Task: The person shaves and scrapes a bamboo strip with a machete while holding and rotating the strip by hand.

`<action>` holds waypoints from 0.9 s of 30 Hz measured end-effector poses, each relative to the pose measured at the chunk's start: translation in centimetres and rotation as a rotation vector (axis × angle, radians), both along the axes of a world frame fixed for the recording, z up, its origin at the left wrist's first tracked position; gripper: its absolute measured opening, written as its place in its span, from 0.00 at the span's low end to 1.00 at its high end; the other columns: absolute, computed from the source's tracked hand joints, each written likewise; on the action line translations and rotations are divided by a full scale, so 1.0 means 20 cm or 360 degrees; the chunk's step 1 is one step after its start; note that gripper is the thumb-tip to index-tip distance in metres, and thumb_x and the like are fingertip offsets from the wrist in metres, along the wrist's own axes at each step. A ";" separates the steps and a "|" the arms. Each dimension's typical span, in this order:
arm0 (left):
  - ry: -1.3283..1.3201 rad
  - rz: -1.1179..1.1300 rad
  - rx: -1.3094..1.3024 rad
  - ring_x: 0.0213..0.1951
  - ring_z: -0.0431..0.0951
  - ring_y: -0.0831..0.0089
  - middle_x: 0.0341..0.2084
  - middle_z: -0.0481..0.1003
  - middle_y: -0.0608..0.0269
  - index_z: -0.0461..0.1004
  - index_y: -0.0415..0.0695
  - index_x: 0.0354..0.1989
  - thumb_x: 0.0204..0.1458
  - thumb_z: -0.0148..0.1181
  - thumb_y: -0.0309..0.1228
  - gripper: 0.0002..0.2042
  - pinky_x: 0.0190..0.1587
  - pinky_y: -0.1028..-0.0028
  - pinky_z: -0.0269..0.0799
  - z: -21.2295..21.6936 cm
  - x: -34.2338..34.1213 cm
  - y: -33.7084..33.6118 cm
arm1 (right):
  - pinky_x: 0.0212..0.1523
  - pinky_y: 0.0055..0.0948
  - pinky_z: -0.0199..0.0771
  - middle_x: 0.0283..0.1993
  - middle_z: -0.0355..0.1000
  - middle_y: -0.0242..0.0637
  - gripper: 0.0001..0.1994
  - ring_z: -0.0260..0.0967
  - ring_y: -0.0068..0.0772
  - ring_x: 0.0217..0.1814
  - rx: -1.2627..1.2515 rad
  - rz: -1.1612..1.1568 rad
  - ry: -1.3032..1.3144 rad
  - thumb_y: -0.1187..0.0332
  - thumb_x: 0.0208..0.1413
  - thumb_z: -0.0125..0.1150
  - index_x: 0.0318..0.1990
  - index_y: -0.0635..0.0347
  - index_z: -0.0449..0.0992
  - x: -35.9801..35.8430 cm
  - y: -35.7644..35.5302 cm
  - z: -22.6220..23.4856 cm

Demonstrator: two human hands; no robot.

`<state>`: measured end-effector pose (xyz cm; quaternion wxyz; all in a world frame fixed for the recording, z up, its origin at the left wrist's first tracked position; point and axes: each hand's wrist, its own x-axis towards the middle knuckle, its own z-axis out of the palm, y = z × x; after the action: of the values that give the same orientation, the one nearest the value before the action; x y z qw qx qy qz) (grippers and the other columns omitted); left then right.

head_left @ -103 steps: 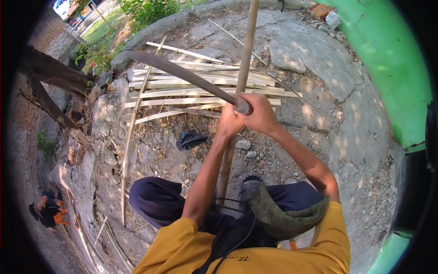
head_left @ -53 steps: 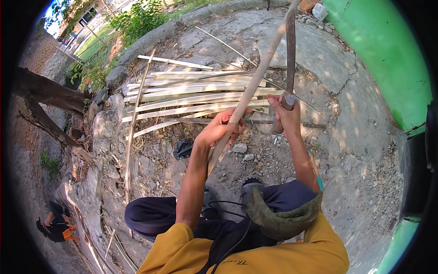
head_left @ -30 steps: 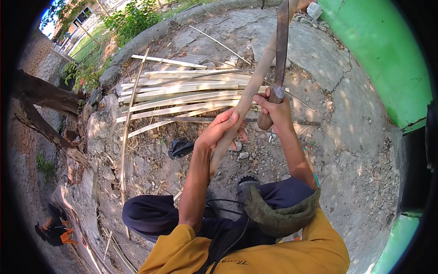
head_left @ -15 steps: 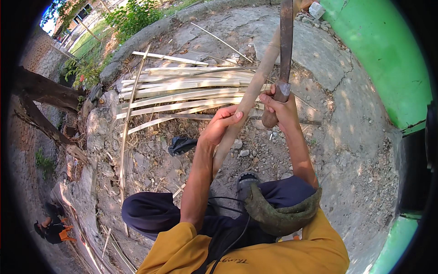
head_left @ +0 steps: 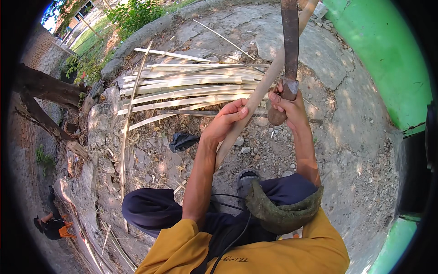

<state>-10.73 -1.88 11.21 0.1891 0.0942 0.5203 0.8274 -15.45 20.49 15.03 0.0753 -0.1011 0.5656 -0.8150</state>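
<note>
Left hand [head_left: 226, 121]: part-curled about a pale pole [head_left: 269, 77] slanting from centre to upper right — presumably steadying it. Right hand [head_left: 292, 108]: closed round the handle of a machete [head_left: 290, 41], apparently for control; blade-to-pole contact cannot be determined.

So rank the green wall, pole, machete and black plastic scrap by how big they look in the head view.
Green wall
Pole
Machete
Black plastic scrap
Pole and machete run off the top; visible parts ranked.
</note>
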 end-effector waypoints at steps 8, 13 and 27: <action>-0.0050 0.0090 0.0209 0.34 0.71 0.84 0.34 0.72 0.74 0.73 0.44 0.52 0.63 0.64 0.44 0.18 0.39 0.79 0.67 0.02 0.02 0.07 | 0.30 0.23 0.61 0.33 0.70 0.28 0.16 0.57 0.13 0.23 0.0005 0.0079 0.0061 0.77 0.57 0.70 0.40 0.53 0.65 -0.01 0.03 0.01; 0.0110 0.0150 -0.0038 0.32 0.68 0.86 0.32 0.71 0.74 0.71 0.43 0.52 0.65 0.61 0.45 0.18 0.34 0.81 0.64 0.06 0.03 0.07 | 0.28 0.22 0.60 0.34 0.73 0.31 0.15 0.59 0.14 0.23 0.0047 0.0032 0.0069 0.77 0.56 0.72 0.39 0.54 0.67 -0.01 0.00 0.05; 0.0443 0.0485 -0.0369 0.21 0.61 0.87 0.20 0.68 0.75 0.68 0.44 0.49 0.71 0.54 0.42 0.13 0.25 0.80 0.57 0.14 0.02 -0.01 | 0.21 0.16 0.60 0.57 0.77 0.45 0.12 0.59 0.09 0.21 0.0164 -0.0129 0.0244 0.71 0.63 0.68 0.34 0.55 0.67 0.11 0.10 0.06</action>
<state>-10.33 -2.02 13.94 -0.0019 0.1055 0.6411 0.7602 -13.17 22.44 16.32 0.0040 -0.1361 0.6144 -0.7772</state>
